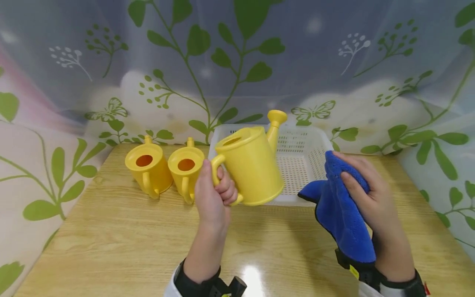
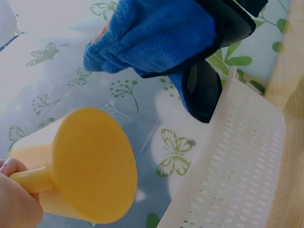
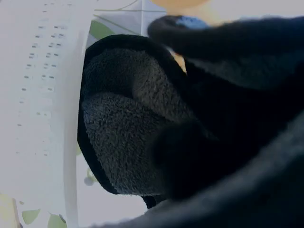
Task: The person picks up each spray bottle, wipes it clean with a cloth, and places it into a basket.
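Across the top and down both sides of the head view we see a leaf-and-butterfly printed fabric backdrop [image 1: 315,49], and below it a light wood-grain table [image 1: 122,247] filling the lower part. Right of centre on the table sits a white perforated plastic basket [image 1: 291,170].

In front of the basket, at the centre, we find the raised yellow watering can [image 1: 256,169], tilted, its rose-tipped spout pointing to the upper right; we cannot tell whether it hangs over the basket's rim. In the left wrist view its round base shows at lower left.

At centre right hangs a blue plush cloth [image 1: 343,214] with dark edging, apart from the raised can; its dark underside fills much of the right wrist view.

Left of centre, the left yellow watering can [image 1: 157,173] and the middle yellow watering can [image 1: 189,174] stand upright side by side on the table, handles toward the bottom of the frame.

Our left hand [image 1: 213,192] grips the raised can's handle, fingers curled through the loop. Our right hand [image 1: 371,198] pinches the bunched cloth between thumb and fingers.

Smallest, at the bottom edge, we notice a black wrist strap [image 1: 193,278] on the left arm.
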Demonstrator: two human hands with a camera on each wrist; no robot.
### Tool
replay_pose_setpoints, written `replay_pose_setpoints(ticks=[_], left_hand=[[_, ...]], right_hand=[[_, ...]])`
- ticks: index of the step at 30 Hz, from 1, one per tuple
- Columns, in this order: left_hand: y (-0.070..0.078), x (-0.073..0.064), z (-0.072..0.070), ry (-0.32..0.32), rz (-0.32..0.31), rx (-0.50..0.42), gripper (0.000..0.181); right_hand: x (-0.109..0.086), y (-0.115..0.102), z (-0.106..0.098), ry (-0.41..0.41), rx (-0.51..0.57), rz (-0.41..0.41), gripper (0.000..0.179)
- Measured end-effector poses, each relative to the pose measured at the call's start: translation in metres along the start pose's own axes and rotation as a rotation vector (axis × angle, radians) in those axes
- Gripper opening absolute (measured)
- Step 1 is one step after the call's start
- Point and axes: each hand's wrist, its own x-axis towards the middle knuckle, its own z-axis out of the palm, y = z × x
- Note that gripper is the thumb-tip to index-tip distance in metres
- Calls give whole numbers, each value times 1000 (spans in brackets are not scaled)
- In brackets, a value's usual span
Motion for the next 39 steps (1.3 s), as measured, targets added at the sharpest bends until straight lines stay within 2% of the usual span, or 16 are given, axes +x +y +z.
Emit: replay_pose_setpoints(ticks=[4,7,12,16,18,23,26,29,33,36,39], left_hand=[[1,-1,0,11,12,111,39],[1,-1,0,11,26,161,38],[-2,-3,-1,18,66,238,39],[-8,-3,-3,-15,145,311,44],[-11,-3,-5,-51,229,386,50],[-17,-1,-7,-133,577,693,53],[-19,0,-9,-151,738,847,51],[-21,1,-11,-159,855,990,53],[-22,4,-13,-183,1044,1147,51],[-22,8,-15,-202,1139,1195,49],[-21,12,-16,-213,1186,1211,49]], right_hand=[[-1,-4,-5,74,-16,79,39],[-2,-6,-7,94,-32,125,37],[-1,-5,-6,91,-87,116,35],[0,-3,-5,115,-115,109,34],[0,-1,-4,131,-117,104,35],[0,0,-1,152,-127,107,37],[0,-1,-1,153,-141,125,37],[-1,-1,0,155,-146,137,38],[0,1,2,156,-153,136,39],[0,1,2,157,-154,145,39],[0,1,2,160,-154,157,39]])
